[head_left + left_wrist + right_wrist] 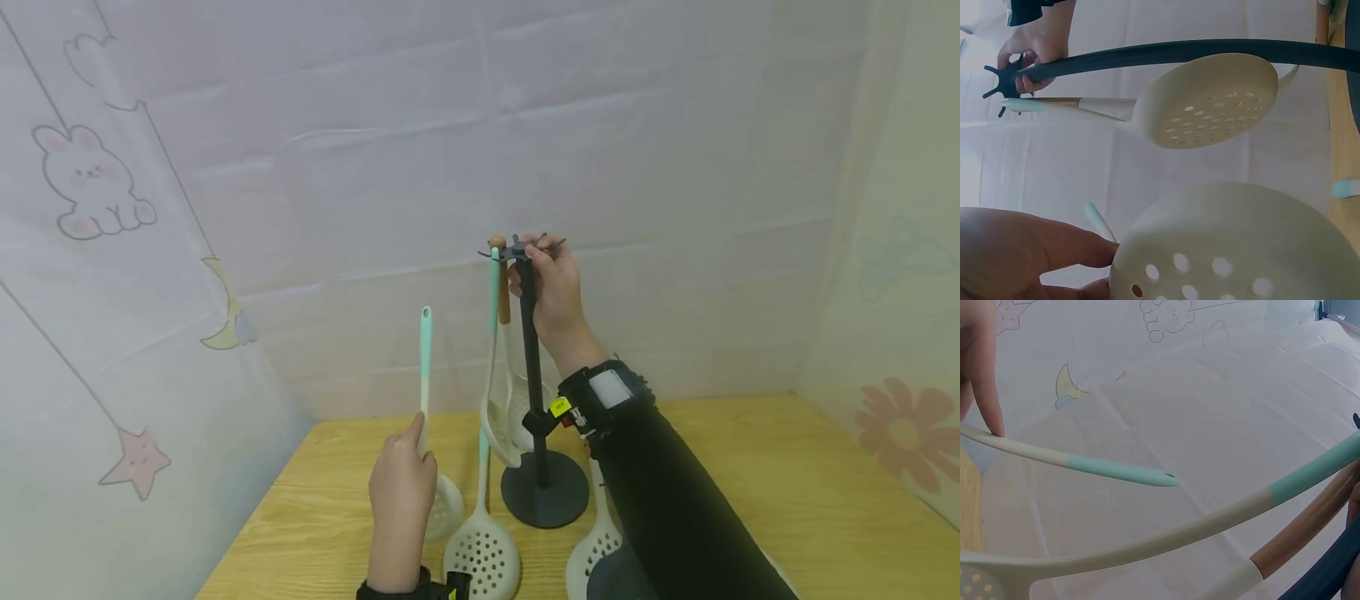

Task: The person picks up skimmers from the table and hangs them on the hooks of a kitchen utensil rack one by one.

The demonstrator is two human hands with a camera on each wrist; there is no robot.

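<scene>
A black utensil stand rises from a round base on the wooden table. My right hand grips the top of its pole, just under the hooks. Two cream utensils hang there: one with a mint-tipped handle and one with a wooden handle; a perforated bowl shows beside the pole. My left hand holds the handle of a cream slotted spoon upright, left of the stand, with its perforated bowl low by the table.
Two more cream skimmers lie on the table near me: one in front of the stand's base, another partly under my right sleeve. Fabric walls with cartoon prints close in the left, back and right.
</scene>
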